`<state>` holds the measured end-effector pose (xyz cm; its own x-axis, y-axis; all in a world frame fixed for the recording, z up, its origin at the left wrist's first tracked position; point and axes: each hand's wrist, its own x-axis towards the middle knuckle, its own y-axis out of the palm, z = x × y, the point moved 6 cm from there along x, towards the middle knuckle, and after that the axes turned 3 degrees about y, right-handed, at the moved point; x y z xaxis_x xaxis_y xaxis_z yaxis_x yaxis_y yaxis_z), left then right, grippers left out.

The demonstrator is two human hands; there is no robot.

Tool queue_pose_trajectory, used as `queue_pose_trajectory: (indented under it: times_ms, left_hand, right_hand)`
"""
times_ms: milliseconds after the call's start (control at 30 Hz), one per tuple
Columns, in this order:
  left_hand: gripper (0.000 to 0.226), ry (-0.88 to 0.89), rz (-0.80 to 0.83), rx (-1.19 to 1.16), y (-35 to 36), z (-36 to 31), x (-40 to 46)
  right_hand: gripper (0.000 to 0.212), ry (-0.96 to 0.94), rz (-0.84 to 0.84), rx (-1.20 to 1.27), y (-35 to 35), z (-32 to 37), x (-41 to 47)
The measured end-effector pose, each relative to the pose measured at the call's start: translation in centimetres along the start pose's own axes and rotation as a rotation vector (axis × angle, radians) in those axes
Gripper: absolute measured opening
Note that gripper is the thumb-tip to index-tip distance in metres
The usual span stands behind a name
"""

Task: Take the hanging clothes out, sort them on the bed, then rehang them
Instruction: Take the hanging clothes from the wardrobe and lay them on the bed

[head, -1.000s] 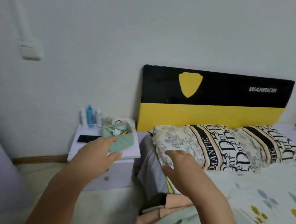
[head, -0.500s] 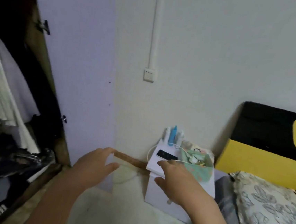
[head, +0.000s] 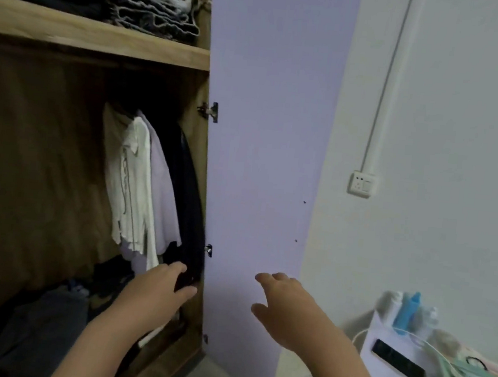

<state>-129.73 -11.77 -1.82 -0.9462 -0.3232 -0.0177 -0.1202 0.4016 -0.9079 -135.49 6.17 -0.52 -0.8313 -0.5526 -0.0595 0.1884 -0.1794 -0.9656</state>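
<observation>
Clothes (head: pixel 150 185), a white shirt, a pale garment and a dark one, hang inside the open wardrobe (head: pixel 83 35) beside its lilac door (head: pixel 265 129), so nothing seems taken out yet. Left hand (head: pixel 155 291) reaches toward the dark hem, fingers relaxed, grasping nothing; right hand (head: pixel 285 307) hovers before the door, likewise released and empty. Sorting and rehanging remain.
</observation>
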Motion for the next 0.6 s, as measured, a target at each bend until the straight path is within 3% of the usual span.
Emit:
queue_pose_trajectory:
  times_ms: [300,600]
  left_hand:
    - [0.048,-0.092,-0.065,-0.061,-5.5,7.0,6.4]
    - [0.046,-0.156,-0.281,-0.124,-10.3,11.0,14.1]
  right_hand:
    - [0.041,-0.28,-0.048,0.078,-0.8,8.2,12.0]
    - [0.047,-0.521,-0.121,0.133,-3.2,13.0,23.9]
